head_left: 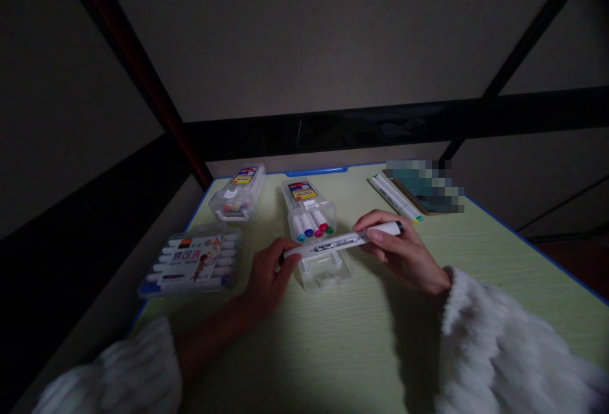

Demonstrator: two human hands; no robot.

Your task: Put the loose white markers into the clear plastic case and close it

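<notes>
Between my two hands a white marker [333, 245] with black ends is held nearly level, its right end slightly raised. My left hand [269, 274] pinches the left end. Fingers and thumb of my right hand [404, 249] close round the marker near its right end. Just behind it lies a clear plastic marker case [309, 206], its lid [328, 271] folded down toward me under the marker. Several markers with blue, red and green ends [311, 225] show in the mouth of that case.
A clear case [240, 192] with a yellow label lies at the back left. Nearer on the left is a flat case of white markers [193, 258]. White markers with green ends [394, 197] lie at the right beside a blurred teal item [423, 186]. The table [476, 255] has blue edging.
</notes>
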